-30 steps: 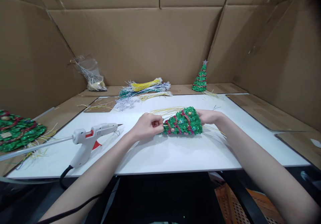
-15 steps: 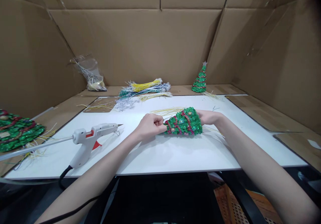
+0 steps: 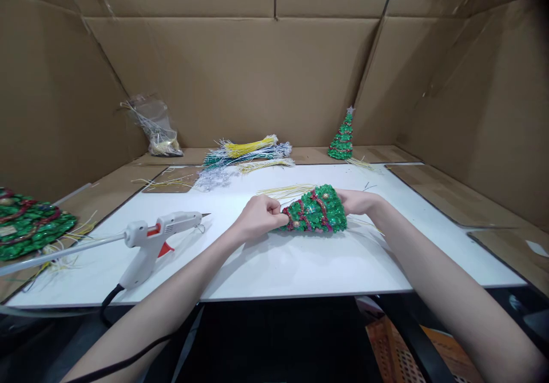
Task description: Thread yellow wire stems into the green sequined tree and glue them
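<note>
A green beaded tree [image 3: 317, 210] with red garlands lies on its side above the white board [image 3: 300, 268], its narrow end to the left. The fingers of my left hand [image 3: 262, 214] are closed on that narrow tip. My right hand [image 3: 354, 201] is at the wide base, its fingers hidden behind or inside the tree, so their grip cannot be made out. Thin yellow wires [image 3: 285, 190] lie just behind the tree.
A white glue gun [image 3: 150, 240] stands at left, its nozzle toward my left hand. Wire bundles [image 3: 249, 150], silvery pieces [image 3: 214, 178] and a plastic bag [image 3: 160, 131] are at the back. A small tree [image 3: 342, 138] stands back right, a larger one [image 3: 32, 223] far left.
My left hand has shifted very slightly to the right at the tree's tip. The tree has turned a little, and my right hand remains at its base.
</note>
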{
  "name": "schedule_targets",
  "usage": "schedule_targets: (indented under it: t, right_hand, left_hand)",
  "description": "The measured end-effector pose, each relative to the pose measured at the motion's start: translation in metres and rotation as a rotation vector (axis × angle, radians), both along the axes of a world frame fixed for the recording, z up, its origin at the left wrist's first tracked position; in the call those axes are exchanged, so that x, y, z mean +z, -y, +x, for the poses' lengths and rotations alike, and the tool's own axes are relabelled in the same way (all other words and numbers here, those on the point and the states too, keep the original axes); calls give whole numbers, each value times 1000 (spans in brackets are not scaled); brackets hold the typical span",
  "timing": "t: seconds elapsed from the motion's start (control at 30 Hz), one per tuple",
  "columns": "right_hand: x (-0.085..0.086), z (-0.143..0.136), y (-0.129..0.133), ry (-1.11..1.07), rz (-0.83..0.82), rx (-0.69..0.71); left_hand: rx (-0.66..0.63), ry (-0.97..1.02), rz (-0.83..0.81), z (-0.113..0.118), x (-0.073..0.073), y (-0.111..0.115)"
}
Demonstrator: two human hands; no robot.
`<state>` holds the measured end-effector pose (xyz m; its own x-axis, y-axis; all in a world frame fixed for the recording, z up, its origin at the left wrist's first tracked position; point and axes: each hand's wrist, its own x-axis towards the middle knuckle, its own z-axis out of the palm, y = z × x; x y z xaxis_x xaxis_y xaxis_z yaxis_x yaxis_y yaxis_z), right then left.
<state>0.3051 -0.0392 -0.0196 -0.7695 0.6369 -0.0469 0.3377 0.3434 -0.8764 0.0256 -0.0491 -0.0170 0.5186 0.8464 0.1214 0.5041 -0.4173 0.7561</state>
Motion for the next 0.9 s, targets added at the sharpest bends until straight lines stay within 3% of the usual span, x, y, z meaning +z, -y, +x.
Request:
schedule_targets:
  t: [0.37,0.6,0.77,0.9]
  right_hand:
    - [2,-2,2,21,-13,-29]
    - [3,-2,3,64,-32,-73]
    - [5,-3,6,67,-95,-156]
    - [7,-5,7,68,-78,-163]
  left_hand:
    - [21,-37,41,1,5,2]
    - [-88,-8,80,-13,7,-1]
    - [-86,42,354,-21,19,4]
    - [-281,37,527,-26,21,4]
